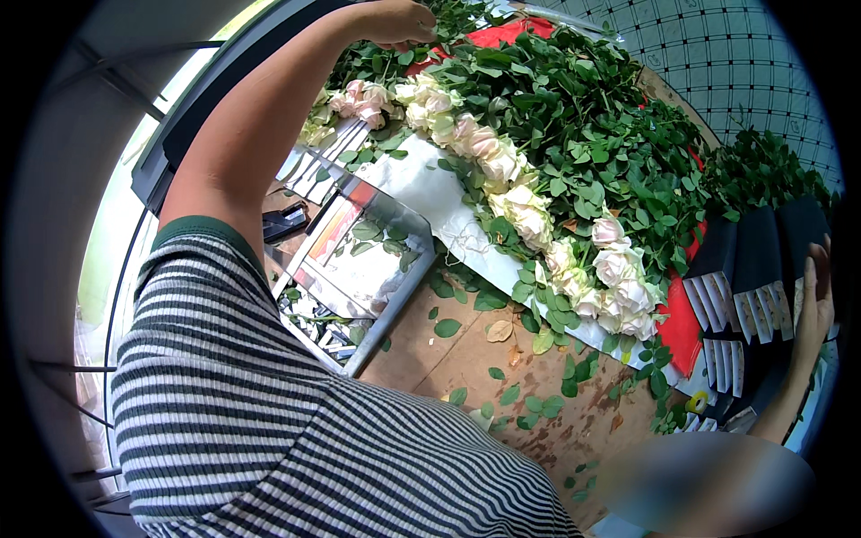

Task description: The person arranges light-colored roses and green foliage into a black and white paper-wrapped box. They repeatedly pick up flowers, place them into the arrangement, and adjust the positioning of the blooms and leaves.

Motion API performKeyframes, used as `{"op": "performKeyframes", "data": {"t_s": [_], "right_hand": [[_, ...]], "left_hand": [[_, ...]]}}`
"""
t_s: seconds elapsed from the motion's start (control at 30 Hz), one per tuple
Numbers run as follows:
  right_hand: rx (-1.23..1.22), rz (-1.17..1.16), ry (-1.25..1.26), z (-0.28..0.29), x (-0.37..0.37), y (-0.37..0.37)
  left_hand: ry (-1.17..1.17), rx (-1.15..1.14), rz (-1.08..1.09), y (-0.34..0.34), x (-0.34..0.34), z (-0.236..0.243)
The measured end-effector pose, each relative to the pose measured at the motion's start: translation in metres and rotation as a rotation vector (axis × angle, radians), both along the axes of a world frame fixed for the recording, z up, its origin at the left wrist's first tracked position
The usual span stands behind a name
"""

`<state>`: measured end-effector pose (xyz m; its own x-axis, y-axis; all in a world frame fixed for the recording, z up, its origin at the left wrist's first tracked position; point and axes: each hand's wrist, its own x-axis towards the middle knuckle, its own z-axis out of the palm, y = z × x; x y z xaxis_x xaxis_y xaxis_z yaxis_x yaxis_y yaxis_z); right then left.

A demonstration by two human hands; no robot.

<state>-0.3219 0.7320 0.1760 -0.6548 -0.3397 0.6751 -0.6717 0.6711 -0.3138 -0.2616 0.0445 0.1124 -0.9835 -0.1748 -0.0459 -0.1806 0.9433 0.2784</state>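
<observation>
Pale pink and cream roses (502, 179) lie in a long row on white paper (421, 184), with their leafy stems (583, 117) spread toward the upper right. My left arm reaches up over them. My left hand (395, 20) is at the top edge, fingers curled down into the leafy stems behind the far end of the row. What the fingers hold is hidden by the leaves. At the right edge, my right hand (814, 296) is raised with its fingers straight. It is beside a stack of black boxes (744, 260) and holds nothing.
A metal and glass tray frame (377, 260) holding papers and leaves sits left of the roses. Loose leaves litter the brown board (475, 359). Red cloth (683, 327) lies under the stems. A grid-patterned mat (717, 54) is at the upper right, and a window frame (117, 296) runs along the left.
</observation>
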Motion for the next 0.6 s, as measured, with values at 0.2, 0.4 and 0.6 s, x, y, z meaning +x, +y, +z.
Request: {"op": "performKeyframes", "data": {"t_s": [0.2,0.4,0.6], "right_hand": [[0.265,0.48,-0.495,-0.052,0.099,-0.176],[0.289,0.614,-0.547,-0.059,0.155,-0.285],[0.294,0.599,-0.613,-0.056,0.19,-0.377]], "left_hand": [[0.123,-0.35,0.451,-0.103,0.188,0.018],[-0.223,-0.464,0.716,-0.17,0.329,-0.047],[0.041,-0.33,0.595,-0.213,0.361,-0.084]]}}
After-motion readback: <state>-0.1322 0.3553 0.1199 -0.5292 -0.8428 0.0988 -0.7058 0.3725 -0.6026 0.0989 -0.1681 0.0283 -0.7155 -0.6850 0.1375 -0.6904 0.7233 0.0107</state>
